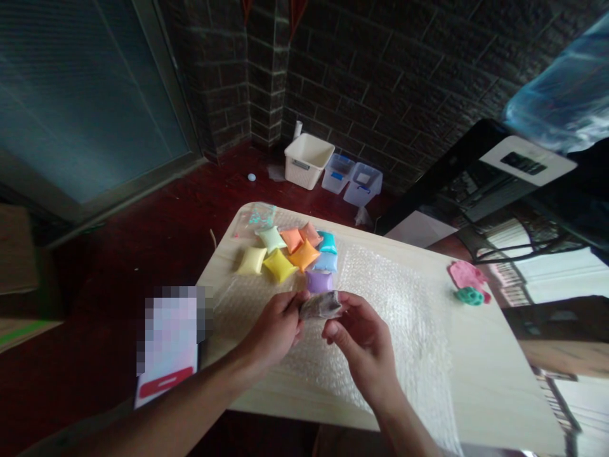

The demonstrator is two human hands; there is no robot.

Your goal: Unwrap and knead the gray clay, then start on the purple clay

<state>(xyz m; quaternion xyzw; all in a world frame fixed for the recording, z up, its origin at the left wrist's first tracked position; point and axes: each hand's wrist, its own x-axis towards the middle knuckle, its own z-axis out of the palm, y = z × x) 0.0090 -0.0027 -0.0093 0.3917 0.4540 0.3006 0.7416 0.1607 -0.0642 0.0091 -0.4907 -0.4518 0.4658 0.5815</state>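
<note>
A small crinkled grey packet (318,307) is held above the table between my two hands. My left hand (276,325) pinches its left end. Around the right end curl the fingers of my right hand (370,335), with the thumb below the packet. Just beyond, a purple pillow-shaped packet (318,281) lies on the bubble wrap. Several more soft packets are grouped behind it, among them a yellow packet (280,266), an orange packet (304,254), a light blue packet (326,261) and a teal packet (327,241). What the grey packet contains cannot be made out.
Bubble wrap (404,317) covers much of the pale wooden table (495,362). Pink and green lumps (469,279) sit at its right side. A phone-like screen (169,343) stands at the left edge. A white basket (309,158) and clear bins (362,184) are on the floor.
</note>
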